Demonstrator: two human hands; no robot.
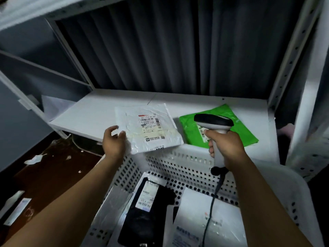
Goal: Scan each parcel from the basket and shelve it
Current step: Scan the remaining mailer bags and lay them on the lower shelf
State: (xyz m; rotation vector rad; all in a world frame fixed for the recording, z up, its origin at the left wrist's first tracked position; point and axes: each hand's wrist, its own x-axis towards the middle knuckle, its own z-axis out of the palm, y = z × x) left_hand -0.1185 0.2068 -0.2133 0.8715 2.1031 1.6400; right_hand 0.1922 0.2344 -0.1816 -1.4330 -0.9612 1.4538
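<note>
1. Left grip (114,141) pinches the white parcel (151,127) at its near left corner, thumb on top. Right grip (226,145) is clenched round the handle of the scanner (213,122), whose head hangs over the green parcel (240,132).
2. Location: the white parcel lies label (149,123) up across the front edge of the shelf (92,111), its near corner overhanging the far rim of the basket (178,163). Whether its weight rests on the shelf cannot be told.
3. Handling, as judged: a thin, creased film mailer, probably light, limp and slick. A corner pinch would let it droop. A hold along the left edge, clear of the label, should keep the barcode flat for reading.
4. Surroundings: the green parcel lies flat on the shelf just right of the white one; touching or not cannot be told. The basket holds a black parcel (142,220) and several pale ones.
5. Obstructions: the cable (213,196) trails from the scanner down across the basket's contents and could snag a lift. The upright (284,68) stands close beside the green parcel. Paper scraps (33,159) on the floor at left lie well apart.
</note>
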